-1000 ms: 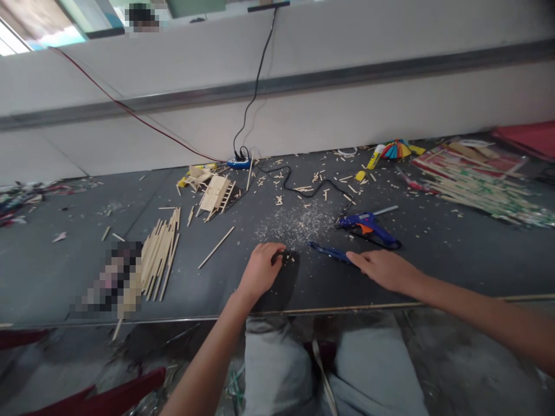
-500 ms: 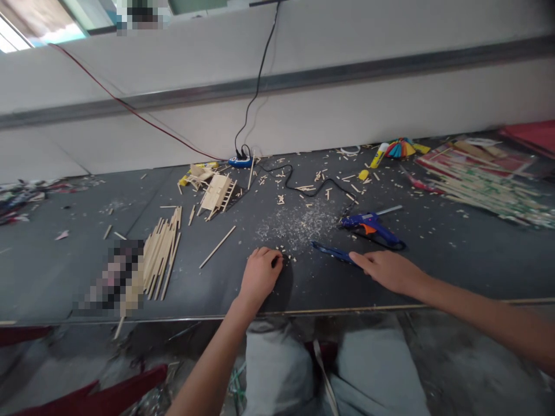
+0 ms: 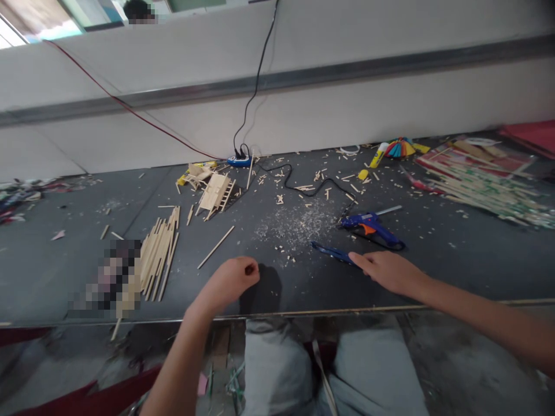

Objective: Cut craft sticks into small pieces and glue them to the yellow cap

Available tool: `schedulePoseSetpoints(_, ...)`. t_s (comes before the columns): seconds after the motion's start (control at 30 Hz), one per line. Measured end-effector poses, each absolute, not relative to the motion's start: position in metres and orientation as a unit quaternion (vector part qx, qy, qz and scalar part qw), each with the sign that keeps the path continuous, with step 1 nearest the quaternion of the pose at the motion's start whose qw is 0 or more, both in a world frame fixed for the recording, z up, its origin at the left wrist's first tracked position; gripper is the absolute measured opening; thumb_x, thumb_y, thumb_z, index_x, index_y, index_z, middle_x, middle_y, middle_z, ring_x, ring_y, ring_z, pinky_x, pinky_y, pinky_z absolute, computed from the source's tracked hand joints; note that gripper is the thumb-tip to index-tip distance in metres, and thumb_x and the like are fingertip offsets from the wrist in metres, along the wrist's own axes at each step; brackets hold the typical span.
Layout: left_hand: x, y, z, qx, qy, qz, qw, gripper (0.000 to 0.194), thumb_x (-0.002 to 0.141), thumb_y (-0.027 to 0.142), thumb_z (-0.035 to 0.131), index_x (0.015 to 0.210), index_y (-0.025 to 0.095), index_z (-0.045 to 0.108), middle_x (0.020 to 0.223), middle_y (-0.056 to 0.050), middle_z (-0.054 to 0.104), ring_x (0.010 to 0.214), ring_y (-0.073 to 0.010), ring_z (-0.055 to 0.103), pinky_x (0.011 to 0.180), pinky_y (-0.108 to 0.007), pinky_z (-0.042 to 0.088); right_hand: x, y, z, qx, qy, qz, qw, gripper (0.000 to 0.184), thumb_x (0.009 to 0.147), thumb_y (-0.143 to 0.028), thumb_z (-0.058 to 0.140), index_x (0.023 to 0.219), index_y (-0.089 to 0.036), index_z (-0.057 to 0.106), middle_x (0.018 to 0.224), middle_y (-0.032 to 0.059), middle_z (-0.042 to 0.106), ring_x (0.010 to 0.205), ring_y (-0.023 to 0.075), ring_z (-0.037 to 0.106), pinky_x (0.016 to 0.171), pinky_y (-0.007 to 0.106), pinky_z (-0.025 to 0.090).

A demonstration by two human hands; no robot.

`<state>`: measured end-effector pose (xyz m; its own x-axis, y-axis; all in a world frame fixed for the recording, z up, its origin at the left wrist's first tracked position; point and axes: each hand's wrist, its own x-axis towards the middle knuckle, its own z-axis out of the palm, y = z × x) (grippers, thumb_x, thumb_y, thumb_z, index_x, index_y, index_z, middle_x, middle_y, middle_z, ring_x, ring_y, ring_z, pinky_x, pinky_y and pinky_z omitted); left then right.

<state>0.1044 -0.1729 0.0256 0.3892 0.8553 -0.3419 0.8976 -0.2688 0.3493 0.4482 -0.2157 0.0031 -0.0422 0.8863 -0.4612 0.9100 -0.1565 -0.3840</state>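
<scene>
My left hand [image 3: 232, 280] is raised a little over the front of the dark table, with its shadow to the right. Its fingers are curled into a loose ring; whatever they hold, if anything, is hidden. My right hand [image 3: 392, 273] lies low over the table, closed around the rear of a slim dark blue hand tool [image 3: 332, 252], whose exact kind I cannot make out. The tool's tip points left, towards small cut wood bits [image 3: 286, 254]. Left of my left hand are a single thin wooden stick [image 3: 215, 247] and a bundle of wooden sticks [image 3: 158, 254].
Beyond my right hand lies a blue glue gun [image 3: 373, 226] with an orange trigger. A small wooden model [image 3: 214, 192] stands near a blue power strip [image 3: 239, 160]. Green-tipped sticks [image 3: 494, 193] lie at right, a glue stick [image 3: 380, 155] at the back. A black cord [image 3: 288, 179] crosses the table.
My left hand has drawn back leftward and up from the small wood bits, uncovering them. My right hand and the blue tool stay in place.
</scene>
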Motion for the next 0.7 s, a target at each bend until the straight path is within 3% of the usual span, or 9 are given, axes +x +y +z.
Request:
schedulePoseSetpoints(0.27,0.058,-0.196,0.060,0.751,0.544,-0.246,0.283,0.023,0.063,0.019,0.043,0.069,0.019,0.065,0.068,-0.003,0.066,0.061,-0.0151,0.054,0.050,-0.023,0.029,0.448,-0.214,0.003,0.690,0.646,-0.324,0.020,0.073,0.083,-0.072,0.015,0.064,-0.020,0.061,0.071,0.0085,0.067,0.070,0.0246,0.062,0.062,0.031,0.040)
schedulePoseSetpoints(0.53,0.026,-0.222,0.054,0.728,0.549,-0.312,0.267,0.025,0.053,0.015,0.043,0.059,0.019,0.067,0.056,-0.004,0.063,0.053,-0.0179,0.054,0.046,-0.026,0.027,0.448,-0.214,0.002,0.692,0.646,-0.323,0.024,0.072,0.083,-0.071,0.015,0.066,-0.020,0.063,0.071,0.0084,0.068,0.070,0.0251,0.063,0.060,0.030,0.040)
schedulePoseSetpoints(0.7,0.030,-0.219,0.061,0.730,0.557,-0.299,0.260,0.024,0.055,0.013,0.043,0.059,0.019,0.066,0.064,-0.006,0.066,0.059,-0.0192,0.059,0.051,-0.026,0.034,0.447,-0.214,0.002,0.692,0.643,-0.327,0.023,0.073,0.082,-0.072,0.015,0.065,-0.020,0.063,0.070,0.0077,0.067,0.070,0.0248,0.063,0.059,0.030,0.039)
